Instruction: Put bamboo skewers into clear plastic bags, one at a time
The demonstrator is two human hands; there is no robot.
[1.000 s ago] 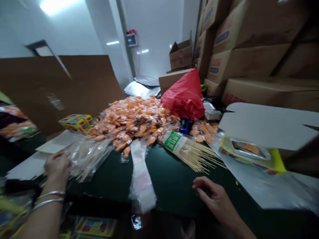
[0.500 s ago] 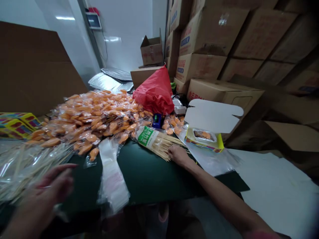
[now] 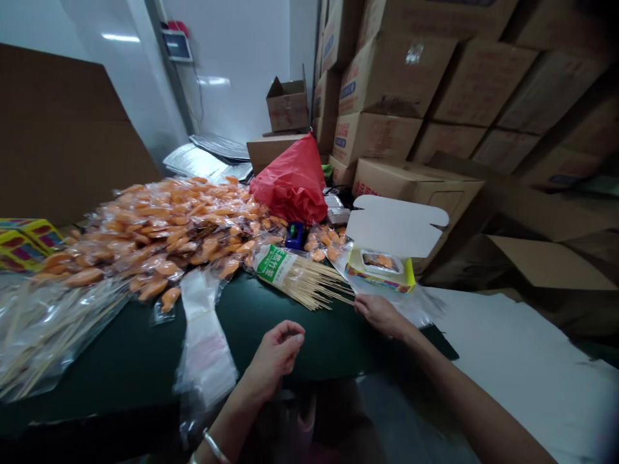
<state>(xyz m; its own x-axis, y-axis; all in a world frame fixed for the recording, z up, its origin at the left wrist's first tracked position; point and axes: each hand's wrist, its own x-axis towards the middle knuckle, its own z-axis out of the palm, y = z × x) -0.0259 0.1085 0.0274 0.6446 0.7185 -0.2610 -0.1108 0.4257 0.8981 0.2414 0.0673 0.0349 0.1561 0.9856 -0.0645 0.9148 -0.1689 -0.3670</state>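
Note:
My right hand [image 3: 380, 314] is closed in a pinch on the tip of a bamboo skewer [image 3: 345, 299] at the right end of the bundle. The bundle of bamboo skewers [image 3: 309, 283] lies fanned out of a clear sleeve with a green label [image 3: 273, 264]. In front of the bundle, my left hand [image 3: 273, 357] hovers over the dark green table [image 3: 261, 309] with its fingers curled in and nothing visible in them. Left of that hand lies a stack of flat clear plastic bags [image 3: 207, 348], hanging over the table's front edge.
Behind is a heap of orange items in clear wrappers [image 3: 169, 225]. Loose skewers in plastic [image 3: 53, 328] lie at left. A red bag [image 3: 294, 183], a blue tape dispenser [image 3: 294, 236] and an open yellow box [image 3: 387, 277] stand farther back. Cartons [image 3: 396, 71] are stacked at right.
My left hand has come from beside the loose skewers at left to the middle front, fingers now curled. My right hand has drawn back to the right from the bundle. The view has shifted slightly.

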